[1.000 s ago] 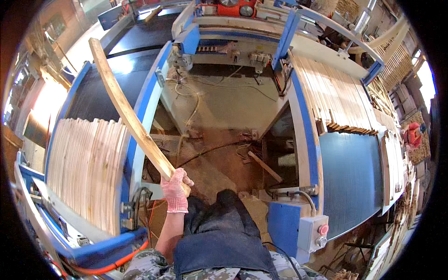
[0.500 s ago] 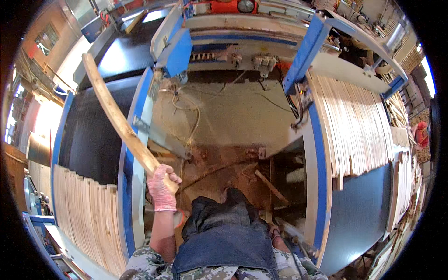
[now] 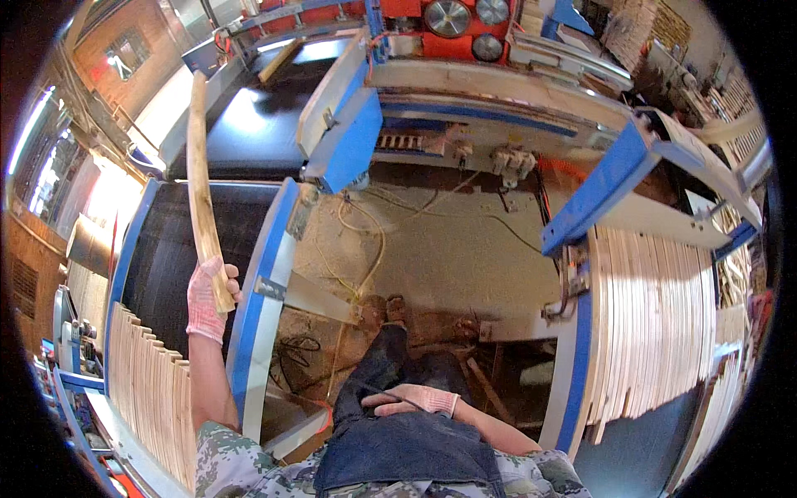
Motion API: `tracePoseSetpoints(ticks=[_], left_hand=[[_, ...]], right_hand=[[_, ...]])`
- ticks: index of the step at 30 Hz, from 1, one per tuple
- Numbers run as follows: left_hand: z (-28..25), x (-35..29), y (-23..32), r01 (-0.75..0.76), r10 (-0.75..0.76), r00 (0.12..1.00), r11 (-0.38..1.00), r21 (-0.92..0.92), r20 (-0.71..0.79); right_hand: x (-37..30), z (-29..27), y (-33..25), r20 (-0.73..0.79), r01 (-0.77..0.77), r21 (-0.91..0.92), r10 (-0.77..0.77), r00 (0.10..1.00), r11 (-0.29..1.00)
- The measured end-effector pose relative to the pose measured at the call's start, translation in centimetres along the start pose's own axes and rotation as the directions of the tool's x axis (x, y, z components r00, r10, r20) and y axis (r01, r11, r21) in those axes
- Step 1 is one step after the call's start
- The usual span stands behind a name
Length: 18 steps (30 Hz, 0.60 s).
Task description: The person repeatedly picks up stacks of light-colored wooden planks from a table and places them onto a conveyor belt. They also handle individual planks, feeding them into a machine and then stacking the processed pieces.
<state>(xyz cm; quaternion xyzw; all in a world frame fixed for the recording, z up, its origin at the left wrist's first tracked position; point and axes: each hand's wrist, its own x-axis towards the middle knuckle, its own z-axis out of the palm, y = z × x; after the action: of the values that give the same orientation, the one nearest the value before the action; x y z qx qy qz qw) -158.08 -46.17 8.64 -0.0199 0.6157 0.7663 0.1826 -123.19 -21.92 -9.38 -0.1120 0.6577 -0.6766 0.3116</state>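
My left hand [image 3: 207,303], in a pinkish work glove, is closed around the lower end of a long, slightly curved wooden stick [image 3: 199,170]. The stick stands tilted over the black conveyor belt [image 3: 162,241] on the left, its far end reaching toward the second belt behind. My right hand [image 3: 415,400], gloved the same way, lies across my dark apron [image 3: 407,452] at the lap, its fingers stretched out. A thin dark cord or strap runs by these fingers. Below my left forearm, a row of wooden strips [image 3: 154,382] lies on the left belt.
Packed wooden strips [image 3: 652,319] cover much of the right conveyor. Blue rails [image 3: 266,266] edge both belts. A blue frame [image 3: 602,187] rises at the right, and a red machine with round discs [image 3: 448,18] stands at the back. Hoses [image 3: 382,241] trail over the floor between.
My left hand has moved left with the stick, now over the left belt, and the stick is more upright. My right hand has come into view at my lap. The view has shifted.
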Motion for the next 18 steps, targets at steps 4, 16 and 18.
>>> tracePoseSetpoints(ticks=[4, 16, 18], left_hand=[[0.8, 7.1, 3.5, 0.002, 0.002, 0.999, 0.994, 0.109, -0.036], [3.2, 43.1, 8.5, 0.094, -0.046, 0.989, 0.93, 0.356, -0.142], [4.0, 48.6, 10.4, 0.13, -0.051, 0.982, 0.883, 0.451, -0.183]], right_hand=[[1.3, -4.4, -0.4, -0.043, -0.026, 0.032, 0.028, 0.999, 0.999], [9.5, -21.0, -1.2, -0.365, -0.048, 0.518, 0.272, 0.89, 0.854], [10.6, -23.3, -2.4, -0.359, -0.023, 0.544, 0.257, 0.897, 0.839]])
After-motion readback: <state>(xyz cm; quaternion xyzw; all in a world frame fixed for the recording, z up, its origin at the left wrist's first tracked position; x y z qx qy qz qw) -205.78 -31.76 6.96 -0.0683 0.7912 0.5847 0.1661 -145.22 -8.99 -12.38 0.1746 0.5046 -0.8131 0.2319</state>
